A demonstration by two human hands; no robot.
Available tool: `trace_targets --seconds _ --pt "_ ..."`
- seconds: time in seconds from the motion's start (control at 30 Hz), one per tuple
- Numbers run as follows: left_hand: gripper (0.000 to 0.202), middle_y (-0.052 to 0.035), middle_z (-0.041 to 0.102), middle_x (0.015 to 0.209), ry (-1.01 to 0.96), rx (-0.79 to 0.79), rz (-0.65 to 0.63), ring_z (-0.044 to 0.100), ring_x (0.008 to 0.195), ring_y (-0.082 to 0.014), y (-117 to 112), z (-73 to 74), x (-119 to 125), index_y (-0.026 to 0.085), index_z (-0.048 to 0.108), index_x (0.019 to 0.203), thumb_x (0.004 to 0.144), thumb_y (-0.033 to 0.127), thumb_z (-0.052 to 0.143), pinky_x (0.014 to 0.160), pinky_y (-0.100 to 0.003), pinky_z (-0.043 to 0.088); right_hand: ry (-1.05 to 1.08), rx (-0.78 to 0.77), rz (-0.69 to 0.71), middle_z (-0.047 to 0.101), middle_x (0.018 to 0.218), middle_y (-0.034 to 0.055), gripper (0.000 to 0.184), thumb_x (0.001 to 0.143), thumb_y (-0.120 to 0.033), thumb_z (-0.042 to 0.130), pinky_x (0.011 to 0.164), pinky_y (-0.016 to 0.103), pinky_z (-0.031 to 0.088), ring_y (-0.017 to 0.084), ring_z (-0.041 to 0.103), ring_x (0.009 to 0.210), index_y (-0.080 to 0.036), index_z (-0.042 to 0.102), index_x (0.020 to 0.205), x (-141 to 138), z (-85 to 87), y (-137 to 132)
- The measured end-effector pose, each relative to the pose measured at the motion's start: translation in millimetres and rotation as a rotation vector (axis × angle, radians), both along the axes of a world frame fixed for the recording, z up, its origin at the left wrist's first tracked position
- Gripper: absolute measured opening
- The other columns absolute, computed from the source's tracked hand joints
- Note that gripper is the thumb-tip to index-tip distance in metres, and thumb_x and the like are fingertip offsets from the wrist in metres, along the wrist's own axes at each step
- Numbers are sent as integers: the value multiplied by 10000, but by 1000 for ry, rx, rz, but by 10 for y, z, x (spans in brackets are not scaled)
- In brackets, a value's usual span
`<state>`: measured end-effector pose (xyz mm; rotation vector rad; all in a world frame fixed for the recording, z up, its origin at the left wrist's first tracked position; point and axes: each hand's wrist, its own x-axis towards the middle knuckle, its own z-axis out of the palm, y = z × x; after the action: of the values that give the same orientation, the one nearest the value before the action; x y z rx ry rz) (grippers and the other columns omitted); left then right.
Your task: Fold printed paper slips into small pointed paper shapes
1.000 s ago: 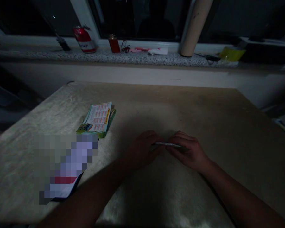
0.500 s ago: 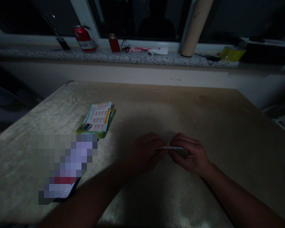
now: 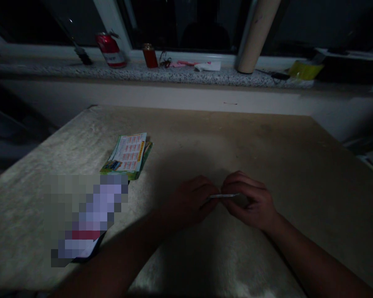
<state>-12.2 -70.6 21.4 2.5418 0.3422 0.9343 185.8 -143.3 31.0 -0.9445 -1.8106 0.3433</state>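
Observation:
Over the middle of the table, both hands pinch one thin flat sheet (image 3: 224, 195), seen almost edge-on as a pale line. It looks like paper or card; its printed face is hidden. My left hand (image 3: 197, 199) closes on the left end, fingers above and thumb below. On the other end, my right hand (image 3: 251, 200) grips with bent fingers, its fingertips close to the left hand's. To the left lies a small stack of printed cards (image 3: 128, 152), the top one showing calendar-like grids in red.
A dark-edged slab with a pixelated bright face (image 3: 95, 215) lies at the left, beside my left forearm. Beyond the table (image 3: 267, 136), a speckled windowsill (image 3: 174, 78) holds a red can (image 3: 112, 51), a small red jar (image 3: 149, 56), a cardboard tube (image 3: 256, 39) and a yellow item (image 3: 306, 70).
Both hands keep hold of the thin sheet. Its right end is tilted slightly higher, and the right hand's fingers have shifted a little. The card stack is unmoved.

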Motion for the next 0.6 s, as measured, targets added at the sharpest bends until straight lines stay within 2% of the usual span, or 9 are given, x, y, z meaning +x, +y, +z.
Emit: trace_targets --seconds 0.23,0.6 --pt "89 -44 662 850 8 -44 -59 618 795 -152 -17 19 5 158 624 936 949 222 563 698 -255 495 -18 60 19 672 772 58 188 756 -43 695 648 351 530 188 630 727 -167 682 898 -42 34 -1" --pt "93 -34 680 797 -66 -50 -60 630 749 -143 4 25 9 172 643 910 944 225 574 676 -255 501 -39 -20 16 690 794 62 167 804 -86 687 650 355 536 192 638 735 -194 688 931 -7 58 -25"
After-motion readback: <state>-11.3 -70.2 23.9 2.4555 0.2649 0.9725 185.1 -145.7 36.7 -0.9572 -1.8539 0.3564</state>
